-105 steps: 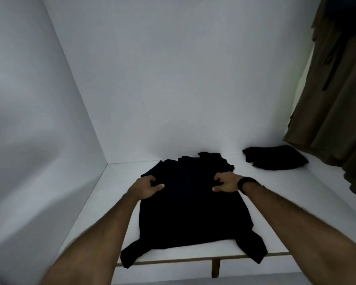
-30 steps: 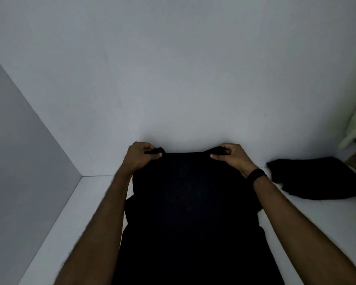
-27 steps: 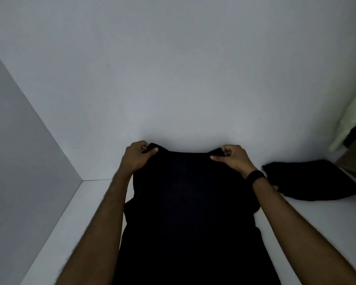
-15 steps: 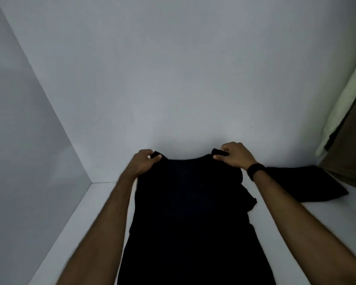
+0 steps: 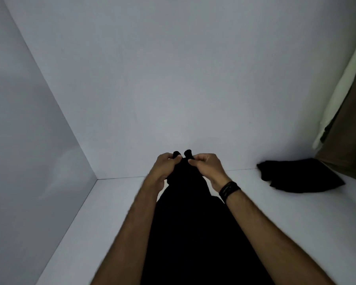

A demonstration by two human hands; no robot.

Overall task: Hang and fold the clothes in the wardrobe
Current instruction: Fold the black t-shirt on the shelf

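Fingers point(image 5: 178, 159) of both hands pinch black garment point(image 5: 193, 223) corners together.

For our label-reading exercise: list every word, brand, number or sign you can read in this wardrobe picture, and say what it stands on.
None can be read.
The black garment, pinched by the left hand and right hand, shows no print or tag.
The folded black cloth, wristband and hanging clothes show no lettering.

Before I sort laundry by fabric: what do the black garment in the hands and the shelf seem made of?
Black garment: soft matte cloth, likely knit; it hangs limp and bunches where the left hand and right hand pinch it. Shelf: smooth white board, probably laminate; flat, even, faint sheen.
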